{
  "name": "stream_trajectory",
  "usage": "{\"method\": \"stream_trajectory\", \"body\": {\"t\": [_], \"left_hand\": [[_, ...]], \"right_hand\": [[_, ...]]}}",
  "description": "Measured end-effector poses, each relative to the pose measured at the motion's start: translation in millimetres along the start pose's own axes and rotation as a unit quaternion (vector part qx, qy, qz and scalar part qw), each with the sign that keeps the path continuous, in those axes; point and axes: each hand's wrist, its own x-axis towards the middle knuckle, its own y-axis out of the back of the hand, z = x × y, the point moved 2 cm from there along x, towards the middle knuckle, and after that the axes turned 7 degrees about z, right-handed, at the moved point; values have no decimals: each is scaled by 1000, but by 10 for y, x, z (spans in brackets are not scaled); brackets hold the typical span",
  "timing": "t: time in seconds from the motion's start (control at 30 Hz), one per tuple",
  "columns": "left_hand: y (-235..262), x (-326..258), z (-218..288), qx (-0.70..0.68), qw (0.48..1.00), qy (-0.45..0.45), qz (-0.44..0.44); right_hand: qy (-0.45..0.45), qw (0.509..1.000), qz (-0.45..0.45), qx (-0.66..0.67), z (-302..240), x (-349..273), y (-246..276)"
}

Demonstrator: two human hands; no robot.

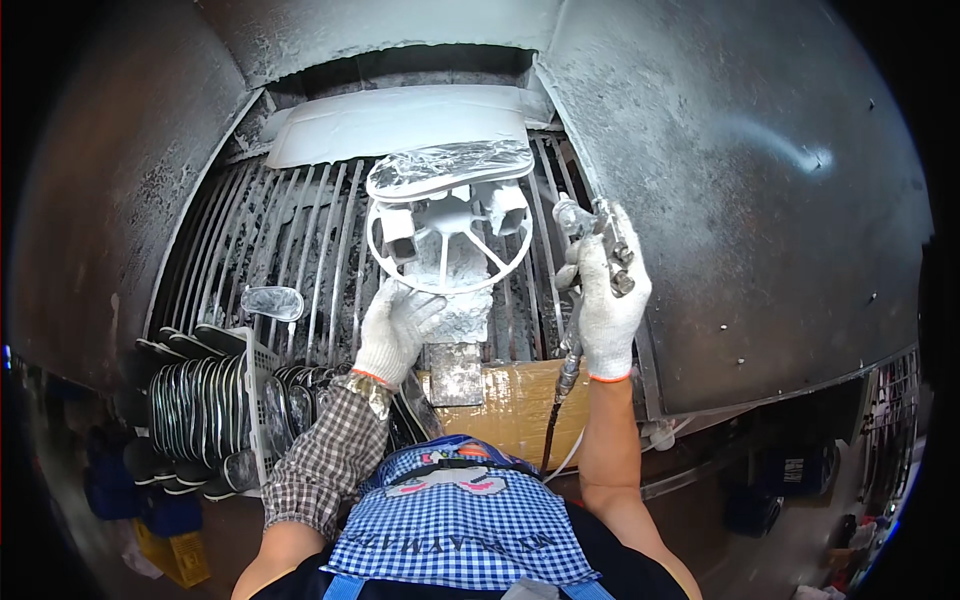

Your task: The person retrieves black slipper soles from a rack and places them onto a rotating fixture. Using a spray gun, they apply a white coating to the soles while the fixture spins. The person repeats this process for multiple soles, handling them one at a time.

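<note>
My right hand (pixel 606 318), in a white knit glove with an orange cuff, is closed around a metal spray gun (pixel 573 217). A hose runs down from the gun. My left hand (pixel 398 328), gloved the same way, has its fingers stretched out at the near left rim of a white-coated spoked wheel (pixel 443 244). It seems to touch the rim. On the wheel's white blocks rests a rounded, sole-shaped piece (pixel 450 168), its top covered in shiny clear film. A smaller film-covered piece (pixel 272 303) lies on the bars to the left.
Metal slats (pixel 322 250) form the booth's base, with panels (pixel 740 230) on both sides. A white sheet (pixel 400 122) lies at the back. At lower left, a white basket (pixel 258 400) stands among several dark sole-shaped pieces (pixel 200 408). A tan taped board (pixel 520 405) edges the front.
</note>
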Motion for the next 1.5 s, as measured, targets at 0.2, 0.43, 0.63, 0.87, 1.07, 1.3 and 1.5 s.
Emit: {"method": "stream_trajectory", "body": {"t": [0.2,0.43,0.63,0.87,1.07,1.3,1.5], "left_hand": [[-55,-22,11,-25,1000,-18,-8],[75,32,30,-19,1000,-4,-6],[127,47,77,-26,1000,4,5],[183,47,165,-8,1000,-5,9],[209,44,311,0,1000,-22,7],[308,170,438,-29,998,-53,17],[180,108,82,30,999,-36,17]], "right_hand": [[-43,997,-65,28,-11,-179,-251],[-92,987,-124,52,-25,-318,-301],[-85,992,-77,61,27,-218,-181],[-97,987,-30,122,-79,-173,-72],[-61,997,0,47,-179,-132,130],[-46,998,32,21,-278,-202,313],[-101,994,-32,37,-425,-448,255]]}}
